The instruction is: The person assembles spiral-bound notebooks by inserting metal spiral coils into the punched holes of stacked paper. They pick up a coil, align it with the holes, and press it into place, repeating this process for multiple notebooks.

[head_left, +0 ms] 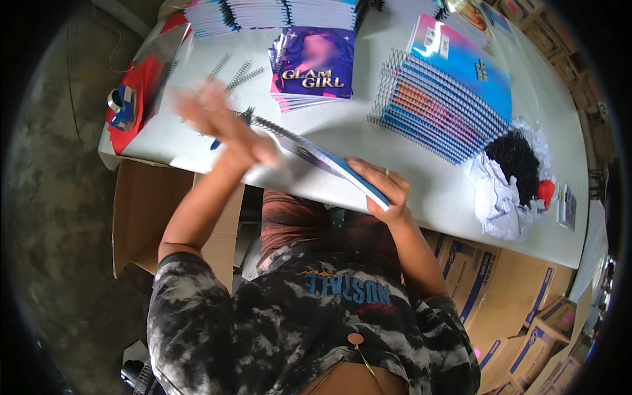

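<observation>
The person wears a black-and-grey tie-dyed short-sleeved T-shirt (289,322) with a printed chest graphic. Both forearms are bare. A thin ring (386,172) circles one finger of the right hand (385,191).

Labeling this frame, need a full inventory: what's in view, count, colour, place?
spiral notebook: one, blue-edged, held at the table's near edge
notebook stack: one spiral-bound pile, blue and pink, table right
purple-cover stack: one, table centre back
back-row stacks: several, count unclear, far edge
loose spiral coils: a few, grey, table left
tape roll: one, on red sheet, left corner
crumpled white plastic: one heap with black and red items, right
white table: one
cardboard boxes: several, brown, floor right
left hand: blurred, open, over the coil end
right hand: grips the notebook's corner
</observation>
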The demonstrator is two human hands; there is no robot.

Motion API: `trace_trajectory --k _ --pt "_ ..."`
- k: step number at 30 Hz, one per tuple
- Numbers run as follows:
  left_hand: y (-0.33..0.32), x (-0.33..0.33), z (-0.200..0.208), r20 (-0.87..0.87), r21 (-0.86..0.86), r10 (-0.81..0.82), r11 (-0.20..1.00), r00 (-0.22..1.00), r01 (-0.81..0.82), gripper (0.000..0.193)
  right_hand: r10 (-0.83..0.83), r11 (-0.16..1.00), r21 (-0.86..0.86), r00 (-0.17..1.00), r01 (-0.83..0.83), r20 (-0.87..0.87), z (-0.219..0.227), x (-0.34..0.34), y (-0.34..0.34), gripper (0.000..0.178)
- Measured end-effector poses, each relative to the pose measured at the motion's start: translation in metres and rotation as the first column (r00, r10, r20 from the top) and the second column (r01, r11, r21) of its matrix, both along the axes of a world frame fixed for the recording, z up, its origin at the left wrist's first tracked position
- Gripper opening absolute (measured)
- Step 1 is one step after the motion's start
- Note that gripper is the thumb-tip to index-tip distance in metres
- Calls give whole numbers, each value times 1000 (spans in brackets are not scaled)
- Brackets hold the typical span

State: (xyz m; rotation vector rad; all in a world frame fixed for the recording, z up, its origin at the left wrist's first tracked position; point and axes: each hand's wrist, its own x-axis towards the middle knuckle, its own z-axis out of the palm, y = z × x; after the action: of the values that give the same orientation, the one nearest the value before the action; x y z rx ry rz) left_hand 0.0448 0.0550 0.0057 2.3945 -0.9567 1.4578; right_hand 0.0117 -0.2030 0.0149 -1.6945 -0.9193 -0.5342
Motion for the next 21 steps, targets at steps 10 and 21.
trace_trajectory --k 10,21 --pt "-31 -21 -9 -45 62 -197 978 979 200 108 17 1000 6 1000 -17 22 0 2 -1 37" --pt "-52 -12 -8 -357 -159 -146 983 923 94 102 -41 999 26 999 42 -22 -4 -3 -3 37"
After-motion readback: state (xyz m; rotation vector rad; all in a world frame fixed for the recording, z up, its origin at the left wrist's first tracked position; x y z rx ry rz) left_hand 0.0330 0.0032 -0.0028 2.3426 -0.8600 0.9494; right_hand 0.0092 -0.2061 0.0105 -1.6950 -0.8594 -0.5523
